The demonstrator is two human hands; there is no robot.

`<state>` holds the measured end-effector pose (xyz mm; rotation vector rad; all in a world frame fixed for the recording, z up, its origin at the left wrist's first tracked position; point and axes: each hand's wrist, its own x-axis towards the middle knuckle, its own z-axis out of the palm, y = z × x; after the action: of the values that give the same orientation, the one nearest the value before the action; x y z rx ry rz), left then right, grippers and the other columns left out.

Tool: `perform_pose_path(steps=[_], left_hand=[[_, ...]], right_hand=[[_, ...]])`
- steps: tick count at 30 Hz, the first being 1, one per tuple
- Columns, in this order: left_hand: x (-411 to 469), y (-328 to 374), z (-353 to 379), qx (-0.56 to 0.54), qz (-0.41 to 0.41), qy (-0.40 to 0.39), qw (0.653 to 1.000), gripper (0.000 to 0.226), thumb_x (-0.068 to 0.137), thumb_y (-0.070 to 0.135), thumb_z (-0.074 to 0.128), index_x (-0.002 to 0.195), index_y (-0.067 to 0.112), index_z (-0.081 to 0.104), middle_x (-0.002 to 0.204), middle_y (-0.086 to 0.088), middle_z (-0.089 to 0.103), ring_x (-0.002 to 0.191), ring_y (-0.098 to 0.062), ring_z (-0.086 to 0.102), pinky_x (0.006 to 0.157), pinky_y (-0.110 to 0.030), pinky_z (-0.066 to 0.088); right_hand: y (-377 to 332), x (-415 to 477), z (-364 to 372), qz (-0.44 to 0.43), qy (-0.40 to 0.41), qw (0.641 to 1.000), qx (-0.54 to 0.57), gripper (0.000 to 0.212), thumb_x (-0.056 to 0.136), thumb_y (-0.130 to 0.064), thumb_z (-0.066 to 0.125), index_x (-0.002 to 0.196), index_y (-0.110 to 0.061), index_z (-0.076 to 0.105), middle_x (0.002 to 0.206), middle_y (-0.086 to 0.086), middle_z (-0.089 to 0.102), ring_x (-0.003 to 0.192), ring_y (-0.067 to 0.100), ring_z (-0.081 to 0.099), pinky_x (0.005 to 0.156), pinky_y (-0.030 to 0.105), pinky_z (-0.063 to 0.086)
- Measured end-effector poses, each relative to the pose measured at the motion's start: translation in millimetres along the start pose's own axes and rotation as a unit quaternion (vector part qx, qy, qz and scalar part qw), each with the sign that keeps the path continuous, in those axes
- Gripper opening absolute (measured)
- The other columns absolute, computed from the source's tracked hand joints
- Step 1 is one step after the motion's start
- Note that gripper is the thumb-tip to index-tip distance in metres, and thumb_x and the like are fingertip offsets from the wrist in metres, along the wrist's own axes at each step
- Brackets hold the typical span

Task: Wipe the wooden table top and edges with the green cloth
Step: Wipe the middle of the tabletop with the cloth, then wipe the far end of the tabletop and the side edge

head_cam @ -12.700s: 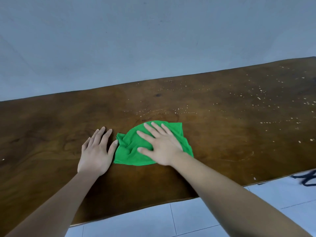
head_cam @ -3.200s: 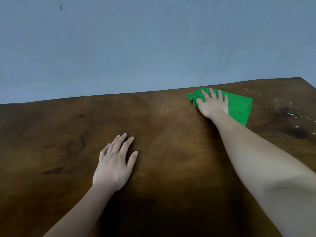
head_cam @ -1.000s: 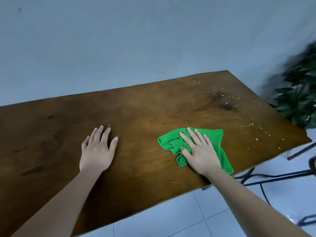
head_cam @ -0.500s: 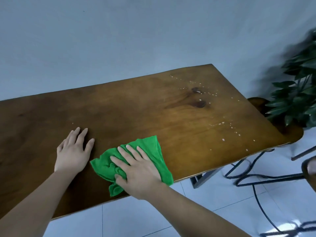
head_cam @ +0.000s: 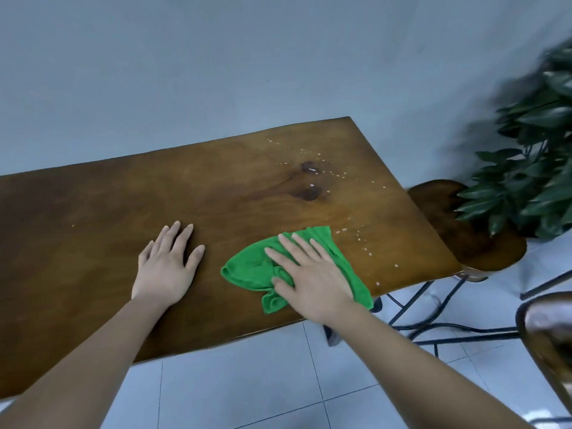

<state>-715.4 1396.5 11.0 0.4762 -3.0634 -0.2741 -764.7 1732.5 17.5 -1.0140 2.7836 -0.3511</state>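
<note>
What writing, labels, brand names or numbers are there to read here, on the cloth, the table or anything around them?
None: no words, numbers, labels or signs show anywhere.
The green cloth, the wooden table, the wall, the plant and the floor tiles all bear no text.

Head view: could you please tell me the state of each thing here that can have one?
wooden table, white specks lie unwiped on its right end.
green cloth, crumpled, lying on the table near the front edge.
right hand, fingers straight, pressing on the cloth.
left hand, flat on bare wood, holding nothing.
</note>
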Motion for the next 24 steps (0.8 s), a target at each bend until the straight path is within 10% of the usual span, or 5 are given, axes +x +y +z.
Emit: perform_pose_path(steps=[12,18,24], left_hand=[[1.9,40.7,9.9,0.003,0.027,-0.007,1.0,0.081,0.106,0.08,0.007,0.176,0.039,0.016,0.186,0.01,0.009,0.171,-0.011,-0.003,0.138,-0.047,0.006],[2.3,40.5,10.1,0.001,0.027,-0.007,1.0,0.084,0.105,0.082,0.004,0.176,0.04,0.015,0.185,0.01,0.008,0.171,-0.011,-0.003,0.138,-0.047,0.007],[1.6,41.9,9.1,0.0,0.025,-0.004,1.0,0.082,0.106,0.081,0.005,0.176,0.04,0.016,0.185,0.01,0.009,0.171,-0.011,-0.002,0.138,-0.046,0.007]], right_hand=[[195.4,-27.3,-55.1,0.243,0.048,0.969,-0.006,0.073,0.104,-0.072,0.012,0.174,-0.051,0.011,0.185,-0.011,0.0,0.171,0.015,-0.004,0.138,0.043,-0.001],[147.6,17.1,-47.3,0.363,0.051,0.93,-0.013,0.078,0.109,-0.063,0.007,0.177,-0.027,-0.001,0.185,0.005,-0.01,0.17,0.033,-0.011,0.137,0.051,-0.004],[26.4,65.5,-19.0,0.249,0.017,0.968,-0.012,0.078,0.11,-0.062,0.004,0.174,-0.021,-0.012,0.18,0.009,-0.022,0.167,0.04,-0.023,0.136,0.057,-0.004]])
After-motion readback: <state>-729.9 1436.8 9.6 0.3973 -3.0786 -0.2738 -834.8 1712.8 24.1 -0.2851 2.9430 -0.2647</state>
